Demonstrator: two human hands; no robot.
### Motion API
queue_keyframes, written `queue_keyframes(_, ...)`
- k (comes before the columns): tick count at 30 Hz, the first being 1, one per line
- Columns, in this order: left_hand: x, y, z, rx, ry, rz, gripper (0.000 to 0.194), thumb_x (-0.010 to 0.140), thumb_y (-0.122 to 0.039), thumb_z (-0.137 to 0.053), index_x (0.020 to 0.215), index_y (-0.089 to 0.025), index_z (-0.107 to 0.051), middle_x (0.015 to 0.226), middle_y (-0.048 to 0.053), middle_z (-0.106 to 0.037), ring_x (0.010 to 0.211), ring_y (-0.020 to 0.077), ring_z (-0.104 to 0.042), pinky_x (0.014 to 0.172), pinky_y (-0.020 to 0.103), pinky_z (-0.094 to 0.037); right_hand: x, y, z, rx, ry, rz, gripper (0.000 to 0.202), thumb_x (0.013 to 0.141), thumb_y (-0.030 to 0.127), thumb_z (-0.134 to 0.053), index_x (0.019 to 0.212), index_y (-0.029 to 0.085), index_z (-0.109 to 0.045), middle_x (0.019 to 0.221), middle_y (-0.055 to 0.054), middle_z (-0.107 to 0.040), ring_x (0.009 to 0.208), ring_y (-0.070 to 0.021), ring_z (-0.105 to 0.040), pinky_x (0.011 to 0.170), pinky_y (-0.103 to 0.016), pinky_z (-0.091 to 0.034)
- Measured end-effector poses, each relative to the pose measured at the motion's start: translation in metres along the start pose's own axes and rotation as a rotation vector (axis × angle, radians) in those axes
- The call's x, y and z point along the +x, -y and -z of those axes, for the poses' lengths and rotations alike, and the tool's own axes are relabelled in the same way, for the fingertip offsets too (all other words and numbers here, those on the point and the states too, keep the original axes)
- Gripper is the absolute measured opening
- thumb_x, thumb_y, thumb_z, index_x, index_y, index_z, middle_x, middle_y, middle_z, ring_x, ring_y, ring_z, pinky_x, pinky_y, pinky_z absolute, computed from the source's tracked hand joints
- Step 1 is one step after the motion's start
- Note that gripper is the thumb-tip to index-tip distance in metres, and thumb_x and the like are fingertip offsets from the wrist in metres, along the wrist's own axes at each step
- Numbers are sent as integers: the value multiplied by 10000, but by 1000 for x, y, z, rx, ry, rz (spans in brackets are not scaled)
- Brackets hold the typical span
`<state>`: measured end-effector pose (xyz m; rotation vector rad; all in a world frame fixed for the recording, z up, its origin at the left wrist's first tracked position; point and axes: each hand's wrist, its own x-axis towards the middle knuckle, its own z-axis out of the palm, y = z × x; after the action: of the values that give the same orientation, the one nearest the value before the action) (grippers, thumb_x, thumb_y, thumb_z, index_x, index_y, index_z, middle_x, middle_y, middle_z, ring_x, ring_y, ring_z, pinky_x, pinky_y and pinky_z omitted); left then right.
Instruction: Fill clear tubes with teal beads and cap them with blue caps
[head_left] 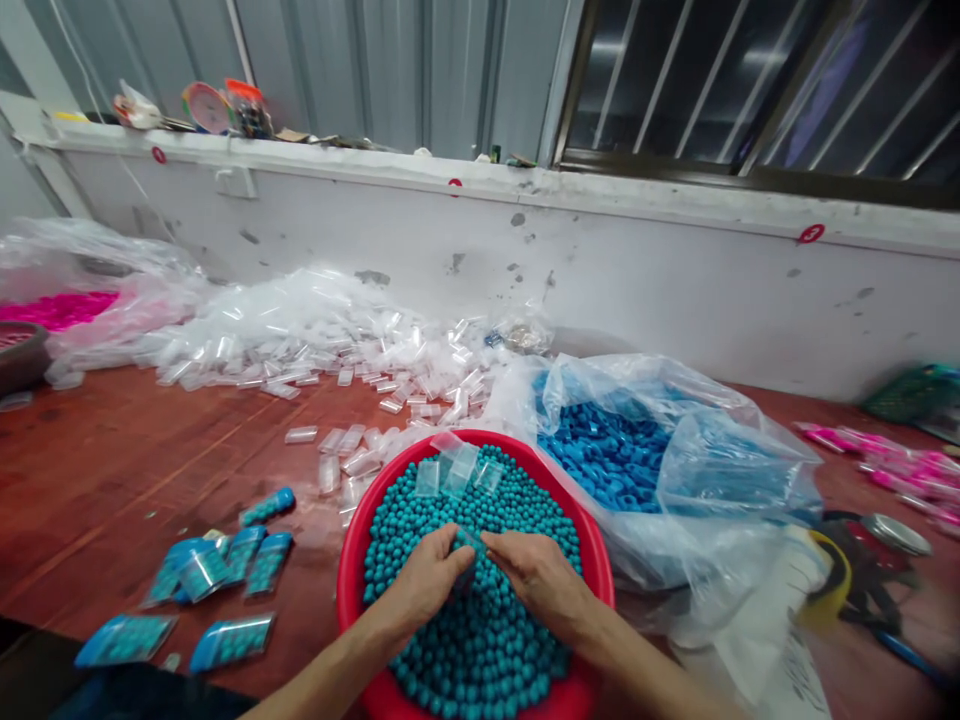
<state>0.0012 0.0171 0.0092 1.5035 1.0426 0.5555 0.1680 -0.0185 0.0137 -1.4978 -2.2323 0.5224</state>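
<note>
Both hands are over a red basin [351, 560] filled with round teal beads [480, 665]. My left hand [433, 572] is closed around a small clear plastic case [466, 543], mostly hidden by the fingers. Opposite it, my right hand [536, 572] lies low on the beads, fingers stretched towards the case; the fingertips are partly hidden. Several empty clear cases [457, 468] rest on the beads at the far side. On the table left of the basin lie several bead-filled cases with blue ends [204, 570].
Along the wall spreads a heap of clear cases [315, 330]. A plastic bag of blue caps [607, 450] stands right of the basin. Pink pieces [900, 465] lie farther right, near a roll of yellow tape [832, 580]. Pink items in plastic [56, 310] sit far left.
</note>
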Motion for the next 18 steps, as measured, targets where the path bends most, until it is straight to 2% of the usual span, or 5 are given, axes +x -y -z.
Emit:
queue_keyframes(4,-3,-3,6,287,-187,-136,207,753,-294,-450,923,-216,-539,580,-42,-486,561,133,-476,554,227,-338,-6,-6,17,-299,128,-196,191,834,180,-436,942,195,-593,912,-78,-606,843,-206,-576,708,-287,-440)
queue_keyframes(8,-1,0,6,109,-51,-23,289,747,-349,-439,1000,-215,-482,631,-43,-510,517,125,-524,469,210,-355,2,-17,17,-390,173,-440,352,705,140,-577,1051,94,-535,1022,-212,-544,896,-325,-557,712,-440,-438)
queue_keyframes(12,6,6,6,-68,37,114,390,706,-424,-462,1008,-182,-412,619,-47,-510,425,106,-527,349,169,-305,28,-21,5,-238,192,-402,390,690,216,-612,1043,70,-535,1035,-203,-548,823,-282,-596,680,-399,-467)
queue_keyframes(15,10,7,11,-119,-31,109,458,671,-472,-498,1002,-169,-407,595,-48,-521,404,102,-525,330,161,-313,43,-18,6,-92,192,-302,486,776,340,-529,1206,138,-428,1045,-100,-578,772,-180,-605,663,-290,-480)
queue_keyframes(18,10,7,16,-182,-136,120,501,641,-504,-532,1002,-175,-419,588,-49,-532,402,102,-526,325,161,-319,35,-13,22,-19,178,-200,482,789,335,-520,1238,194,-421,1085,-60,-567,851,-161,-580,734,-258,-456)
